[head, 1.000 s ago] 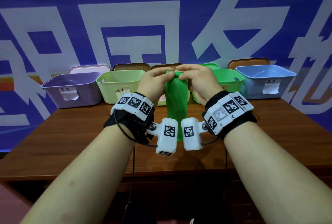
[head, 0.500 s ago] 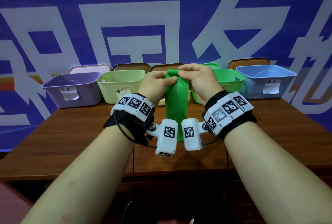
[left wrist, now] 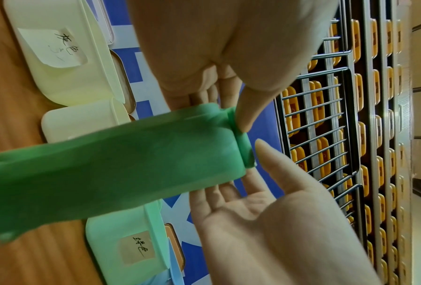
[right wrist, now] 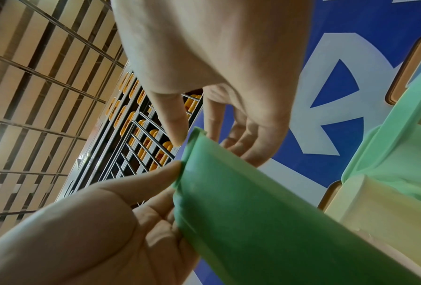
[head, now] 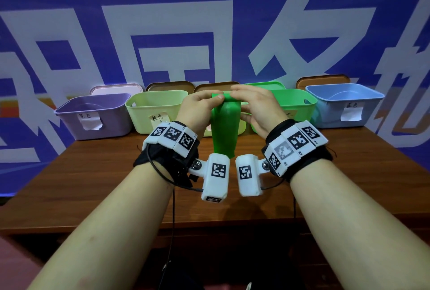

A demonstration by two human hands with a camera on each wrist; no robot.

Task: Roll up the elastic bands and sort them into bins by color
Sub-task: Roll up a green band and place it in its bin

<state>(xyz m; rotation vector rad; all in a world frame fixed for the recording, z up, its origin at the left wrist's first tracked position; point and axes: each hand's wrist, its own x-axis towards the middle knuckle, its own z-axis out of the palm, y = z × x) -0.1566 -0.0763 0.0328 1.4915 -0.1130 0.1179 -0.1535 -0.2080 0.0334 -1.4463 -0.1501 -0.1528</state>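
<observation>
Both hands have shifted their hold since a second ago, and the top edge of the green elastic band (head: 225, 124) now shows a narrow rolled fold. The left hand (head: 197, 109) pinches that fold between thumb and fingers, its grip closed on it, while the right hand (head: 257, 108) pinches the other end with looser fingers. The band hangs above the tabletop (head: 93, 173), before the bins along its far edge, the green bin (head: 300, 101) just right.

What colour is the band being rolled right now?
Green; the elastic band shows best in the head view.
</observation>
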